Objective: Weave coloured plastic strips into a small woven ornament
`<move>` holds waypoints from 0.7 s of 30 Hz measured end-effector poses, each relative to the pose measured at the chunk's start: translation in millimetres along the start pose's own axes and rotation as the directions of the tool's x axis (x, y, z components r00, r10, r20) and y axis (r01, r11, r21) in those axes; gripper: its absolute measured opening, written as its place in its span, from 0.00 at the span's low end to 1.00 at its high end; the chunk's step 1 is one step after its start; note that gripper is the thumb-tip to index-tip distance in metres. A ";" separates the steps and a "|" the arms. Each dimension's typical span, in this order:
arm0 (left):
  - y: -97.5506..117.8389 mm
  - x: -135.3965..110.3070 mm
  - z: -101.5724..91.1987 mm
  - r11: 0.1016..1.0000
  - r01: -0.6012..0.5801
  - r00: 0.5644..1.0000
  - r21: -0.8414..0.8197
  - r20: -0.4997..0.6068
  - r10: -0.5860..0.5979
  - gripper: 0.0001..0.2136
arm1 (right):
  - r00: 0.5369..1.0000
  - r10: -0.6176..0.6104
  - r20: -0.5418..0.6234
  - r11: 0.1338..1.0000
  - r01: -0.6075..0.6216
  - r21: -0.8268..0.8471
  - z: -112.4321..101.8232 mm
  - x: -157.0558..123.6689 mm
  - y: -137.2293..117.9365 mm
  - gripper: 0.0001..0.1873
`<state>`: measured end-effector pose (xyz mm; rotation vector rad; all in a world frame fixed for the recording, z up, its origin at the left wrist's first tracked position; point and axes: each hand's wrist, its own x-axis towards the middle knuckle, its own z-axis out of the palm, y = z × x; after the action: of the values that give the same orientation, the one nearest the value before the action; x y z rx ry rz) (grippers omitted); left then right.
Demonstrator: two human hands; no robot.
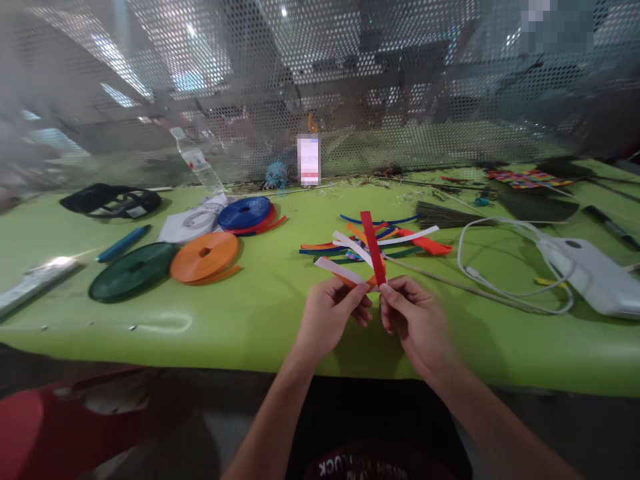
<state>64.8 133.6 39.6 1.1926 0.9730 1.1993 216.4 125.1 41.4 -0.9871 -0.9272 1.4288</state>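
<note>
Close together above the table's front part, both my hands pinch flat ribbon strips that cross between them. My left hand (333,310) is closed on a white strip (340,269) and an orange one just under it. Between thumb and fingers of my right hand (413,317) stands a red strip (373,247), pointing up and away from me. Where the strips meet is partly covered by my fingertips. Just beyond lie loose strips in blue, green, white and orange, among them a blue strip (380,219), beside a bright orange-red woven piece (425,243).
Left on the green table (240,333) lie orange (205,257), green (133,270) and blue (245,213) ribbon rolls, a blue pen (123,243) and a black cap (110,200). A plastic bottle (200,163) leans behind. Right are a white power bank (595,273) and looped cable. Perforated mesh rises behind.
</note>
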 end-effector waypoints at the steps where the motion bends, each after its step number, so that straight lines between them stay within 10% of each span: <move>1: -0.4 0.0 -0.6 1.000 0.002 1.000 0.030 0.003 -0.002 0.14 | 1.000 -0.001 -0.001 1.000 0.001 -0.003 0.1 -0.3 -0.5 0.14; 21: -1.1 -4.1 -1.4 0.996 -0.024 0.998 0.091 0.063 0.019 0.14 | 0.979 0.126 0.159 0.962 -0.081 -0.261 -17.9 7.9 -20.7 0.19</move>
<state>63.1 129.7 38.1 1.3081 0.9797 1.1381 240.0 134.8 54.1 -1.1252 -1.2255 1.5287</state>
